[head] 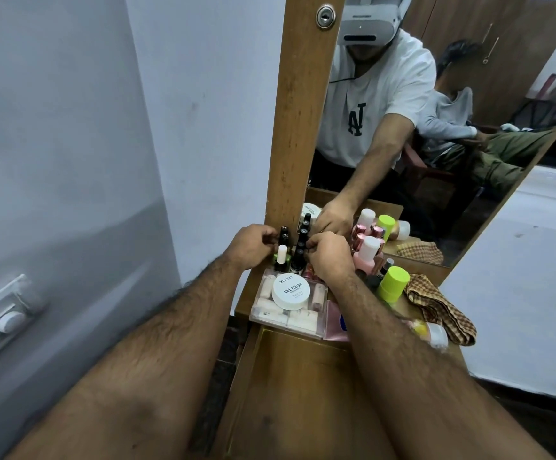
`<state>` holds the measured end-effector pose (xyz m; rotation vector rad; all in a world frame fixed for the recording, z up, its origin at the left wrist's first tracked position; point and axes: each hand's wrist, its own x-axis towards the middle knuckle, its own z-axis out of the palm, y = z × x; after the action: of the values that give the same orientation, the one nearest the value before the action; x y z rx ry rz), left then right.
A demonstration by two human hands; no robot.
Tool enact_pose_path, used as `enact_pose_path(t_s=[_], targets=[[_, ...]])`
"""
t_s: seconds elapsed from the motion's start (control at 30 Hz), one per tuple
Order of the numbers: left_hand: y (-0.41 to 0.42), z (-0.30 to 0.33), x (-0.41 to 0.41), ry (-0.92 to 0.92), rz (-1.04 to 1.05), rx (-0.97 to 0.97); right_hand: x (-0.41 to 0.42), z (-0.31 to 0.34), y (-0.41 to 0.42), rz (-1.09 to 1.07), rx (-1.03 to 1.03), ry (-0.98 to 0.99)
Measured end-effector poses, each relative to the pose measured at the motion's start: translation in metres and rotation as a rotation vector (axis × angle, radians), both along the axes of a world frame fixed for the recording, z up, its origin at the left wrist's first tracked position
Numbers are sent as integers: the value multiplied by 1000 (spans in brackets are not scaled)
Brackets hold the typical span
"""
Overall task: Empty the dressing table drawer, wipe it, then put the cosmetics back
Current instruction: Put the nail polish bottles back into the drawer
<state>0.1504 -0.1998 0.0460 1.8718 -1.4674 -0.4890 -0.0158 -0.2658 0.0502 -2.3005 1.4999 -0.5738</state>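
Brown wood fills the lower middle of the frame: the open drawer (289, 393) of the dressing table shows a bare bottom, and above it lies the narrow bench (246, 293) crowded with cosmetics. Both forearms reach up from the bottom edge to the centre of the frame. The left hand (251, 245) has its fingers curled around a group of small black nail polish bottles (298, 257) from the left side, and the right hand (328, 255) closes on the same group from the right, so each grip is pinching the bottles between them; a bottle with a white cap (282, 255) stands at the front of this group. Just below the hands sits a clear plastic box (270, 315) with pale tubes inside, and a round white jar (291, 291) marked "NAIL POLISH" rests on its lid. To the right of the right wrist stand a pink bottle with a white cap (366, 257) and a bright green capped container (392, 283), close together. A brown checked cloth (442, 308) lies crumpled at the right end of the bench, touching a small yellow tube (431, 332). Behind all this rises the mirror (469, 144) in its wooden frame, which occupies the upper right of the frame and reflects the person with a white headset, the hands and the bottles. A grey wall covers the left side.
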Motion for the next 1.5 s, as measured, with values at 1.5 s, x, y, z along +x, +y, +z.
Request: enact_pose_path(t_s=[1.5], targets=[[33, 18, -6, 161, 250, -242, -18, 49, 39, -71, -194, -413]])
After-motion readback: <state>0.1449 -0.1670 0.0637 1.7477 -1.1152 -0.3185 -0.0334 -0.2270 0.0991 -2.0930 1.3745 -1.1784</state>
